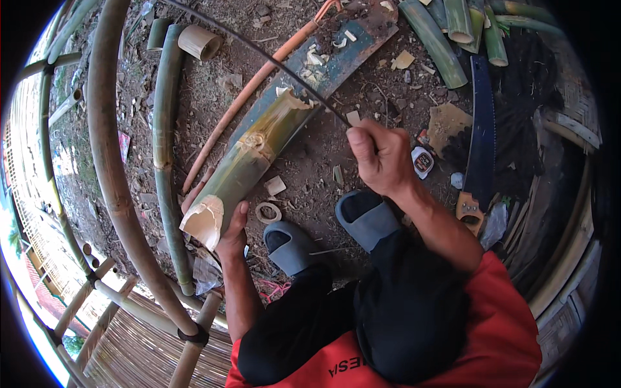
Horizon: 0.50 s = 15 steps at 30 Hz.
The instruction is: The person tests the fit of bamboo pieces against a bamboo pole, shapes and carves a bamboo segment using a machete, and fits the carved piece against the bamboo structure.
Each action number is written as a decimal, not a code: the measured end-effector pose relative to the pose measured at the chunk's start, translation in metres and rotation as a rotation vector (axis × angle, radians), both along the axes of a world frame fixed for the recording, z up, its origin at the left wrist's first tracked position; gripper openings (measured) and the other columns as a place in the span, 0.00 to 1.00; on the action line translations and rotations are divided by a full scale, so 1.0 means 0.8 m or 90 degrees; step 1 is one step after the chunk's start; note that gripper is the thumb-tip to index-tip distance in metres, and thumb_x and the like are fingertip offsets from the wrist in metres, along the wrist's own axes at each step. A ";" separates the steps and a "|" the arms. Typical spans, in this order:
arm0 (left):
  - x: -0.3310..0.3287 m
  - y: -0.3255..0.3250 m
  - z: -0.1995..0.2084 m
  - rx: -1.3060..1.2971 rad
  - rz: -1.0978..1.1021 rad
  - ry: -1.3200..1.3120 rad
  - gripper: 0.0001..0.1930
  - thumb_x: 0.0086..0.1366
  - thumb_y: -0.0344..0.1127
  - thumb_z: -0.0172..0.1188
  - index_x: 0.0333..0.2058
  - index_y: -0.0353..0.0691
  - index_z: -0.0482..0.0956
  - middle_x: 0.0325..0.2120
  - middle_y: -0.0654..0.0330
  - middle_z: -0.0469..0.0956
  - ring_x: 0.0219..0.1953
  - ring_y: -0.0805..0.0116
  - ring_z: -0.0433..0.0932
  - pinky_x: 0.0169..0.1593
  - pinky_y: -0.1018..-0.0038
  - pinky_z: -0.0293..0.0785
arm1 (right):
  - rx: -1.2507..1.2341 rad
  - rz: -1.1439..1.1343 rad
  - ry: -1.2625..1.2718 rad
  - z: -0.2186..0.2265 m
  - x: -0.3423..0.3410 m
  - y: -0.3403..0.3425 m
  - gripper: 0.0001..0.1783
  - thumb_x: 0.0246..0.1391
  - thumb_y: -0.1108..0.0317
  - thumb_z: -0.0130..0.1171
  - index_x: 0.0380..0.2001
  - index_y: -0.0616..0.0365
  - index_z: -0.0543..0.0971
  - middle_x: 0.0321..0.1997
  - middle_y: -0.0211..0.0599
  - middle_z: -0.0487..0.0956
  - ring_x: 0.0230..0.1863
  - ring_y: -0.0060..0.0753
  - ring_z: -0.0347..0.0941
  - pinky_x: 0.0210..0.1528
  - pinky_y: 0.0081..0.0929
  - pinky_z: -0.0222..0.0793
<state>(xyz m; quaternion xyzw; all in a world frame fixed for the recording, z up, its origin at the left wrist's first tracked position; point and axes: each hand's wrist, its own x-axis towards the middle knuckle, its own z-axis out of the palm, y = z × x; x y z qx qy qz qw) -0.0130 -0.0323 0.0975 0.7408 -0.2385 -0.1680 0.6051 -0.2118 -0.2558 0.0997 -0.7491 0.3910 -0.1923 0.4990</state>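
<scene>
My left hand [231, 237] grips the lower end of a thick green bamboo section [237, 169], thumb on its near side and fingers on the far side. The section slants up to the right, its upper end over a weathered blue-green plank [349, 55]. Both its ends are broken and jagged, with pale inner wood showing. In my right hand [383, 155], closed in a fist, is a long thin dark rod-like tool [278, 63]. It runs up to the left above the bamboo's upper end. Whether it is a rod or a blade seen edge-on, I cannot tell.
A handsaw [479, 129] and a tape measure [422, 162] lie on the right. Cut bamboo pieces [436, 45] are at upper right. A long bamboo pole [167, 149] and an orange-brown pole [239, 107] lie left. Bamboo framing [113, 149] stands farther left. My sandals [291, 248] are below.
</scene>
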 end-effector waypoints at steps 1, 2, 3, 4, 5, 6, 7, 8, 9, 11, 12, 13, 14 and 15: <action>-0.001 0.001 0.001 0.013 0.010 -0.005 0.46 0.52 0.46 0.81 0.62 0.31 0.63 0.60 0.41 0.73 0.62 0.49 0.74 0.69 0.53 0.69 | -0.009 0.004 -0.039 -0.006 -0.005 -0.004 0.36 0.70 0.38 0.52 0.27 0.63 0.84 0.21 0.55 0.81 0.26 0.64 0.81 0.26 0.51 0.74; 0.000 -0.004 -0.001 0.014 0.015 -0.013 0.46 0.52 0.45 0.81 0.62 0.31 0.64 0.60 0.41 0.73 0.62 0.50 0.74 0.68 0.54 0.69 | -0.013 0.000 -0.035 -0.035 -0.010 -0.002 0.36 0.70 0.38 0.52 0.27 0.63 0.84 0.21 0.55 0.81 0.26 0.64 0.81 0.26 0.51 0.74; 0.002 -0.006 -0.006 -0.002 0.015 0.021 0.46 0.53 0.44 0.80 0.62 0.30 0.64 0.59 0.43 0.74 0.62 0.51 0.74 0.68 0.54 0.69 | 0.020 0.006 0.109 -0.082 -0.015 0.004 0.36 0.70 0.38 0.53 0.27 0.63 0.83 0.21 0.55 0.81 0.26 0.63 0.82 0.26 0.51 0.73; 0.000 -0.006 -0.009 -0.012 0.012 0.027 0.46 0.53 0.44 0.80 0.62 0.30 0.64 0.59 0.43 0.74 0.62 0.51 0.74 0.68 0.54 0.69 | 0.056 0.011 0.258 -0.112 -0.022 0.009 0.36 0.69 0.38 0.53 0.26 0.64 0.82 0.20 0.56 0.80 0.25 0.62 0.82 0.26 0.50 0.73; 0.003 -0.006 -0.014 0.000 0.000 0.008 0.46 0.53 0.44 0.80 0.63 0.30 0.63 0.59 0.44 0.74 0.61 0.52 0.75 0.67 0.55 0.69 | -0.026 0.009 0.281 -0.122 -0.023 0.006 0.36 0.69 0.38 0.54 0.24 0.65 0.80 0.18 0.56 0.79 0.24 0.63 0.81 0.25 0.50 0.73; 0.002 0.003 -0.013 0.028 -0.004 -0.012 0.47 0.53 0.44 0.80 0.64 0.30 0.63 0.59 0.45 0.74 0.61 0.53 0.75 0.67 0.56 0.70 | -0.024 0.017 0.275 -0.102 -0.015 0.004 0.36 0.69 0.38 0.54 0.24 0.65 0.80 0.18 0.56 0.79 0.24 0.63 0.81 0.25 0.50 0.73; 0.010 0.003 -0.020 0.023 0.022 0.027 0.48 0.52 0.44 0.81 0.64 0.31 0.62 0.59 0.46 0.74 0.62 0.53 0.75 0.68 0.56 0.69 | -0.030 0.026 0.238 -0.080 -0.010 -0.001 0.37 0.69 0.39 0.54 0.23 0.66 0.80 0.18 0.58 0.78 0.23 0.64 0.80 0.26 0.50 0.73; 0.012 0.009 -0.018 0.004 0.034 0.038 0.48 0.53 0.44 0.81 0.65 0.31 0.62 0.59 0.47 0.74 0.62 0.54 0.75 0.68 0.56 0.70 | -0.027 0.029 0.205 -0.055 -0.002 0.006 0.37 0.69 0.39 0.54 0.23 0.67 0.79 0.17 0.59 0.78 0.23 0.65 0.80 0.26 0.51 0.74; 0.012 0.010 -0.014 0.008 0.037 0.052 0.48 0.53 0.44 0.81 0.65 0.31 0.62 0.59 0.47 0.74 0.62 0.54 0.74 0.68 0.56 0.70 | -0.042 -0.011 0.053 -0.036 -0.001 0.017 0.37 0.69 0.40 0.55 0.22 0.67 0.79 0.16 0.59 0.77 0.21 0.65 0.79 0.25 0.51 0.73; 0.009 0.017 -0.007 0.017 0.036 0.072 0.47 0.53 0.45 0.81 0.65 0.31 0.62 0.59 0.47 0.74 0.62 0.55 0.74 0.68 0.56 0.70 | -0.050 0.008 0.074 -0.061 -0.012 0.012 0.37 0.69 0.39 0.54 0.23 0.67 0.80 0.17 0.60 0.77 0.22 0.65 0.80 0.27 0.52 0.74; 0.011 0.015 -0.013 -0.008 0.028 0.068 0.47 0.54 0.44 0.81 0.65 0.32 0.62 0.60 0.48 0.73 0.62 0.55 0.74 0.68 0.56 0.70 | -0.076 0.025 0.087 -0.082 -0.015 0.001 0.38 0.69 0.38 0.54 0.24 0.67 0.80 0.18 0.60 0.78 0.23 0.65 0.80 0.28 0.53 0.74; 0.013 0.007 -0.019 -0.037 0.017 0.068 0.47 0.54 0.44 0.81 0.65 0.32 0.62 0.60 0.48 0.73 0.62 0.55 0.74 0.68 0.56 0.70 | 0.005 0.027 0.293 -0.113 -0.023 0.000 0.39 0.68 0.36 0.52 0.25 0.67 0.82 0.20 0.62 0.80 0.26 0.67 0.81 0.31 0.55 0.76; 0.018 0.006 -0.023 -0.049 0.011 0.070 0.47 0.54 0.44 0.81 0.65 0.32 0.62 0.60 0.48 0.73 0.62 0.55 0.74 0.68 0.56 0.70 | -0.005 0.019 0.294 -0.111 -0.027 -0.001 0.39 0.68 0.36 0.52 0.25 0.67 0.82 0.20 0.62 0.80 0.26 0.67 0.81 0.31 0.55 0.76; 0.018 0.005 -0.022 -0.046 -0.002 0.113 0.47 0.53 0.44 0.82 0.65 0.32 0.62 0.60 0.48 0.73 0.62 0.55 0.74 0.68 0.56 0.69 | -0.005 0.045 0.326 -0.104 -0.029 -0.006 0.38 0.69 0.36 0.51 0.27 0.66 0.83 0.22 0.63 0.80 0.29 0.69 0.81 0.32 0.55 0.75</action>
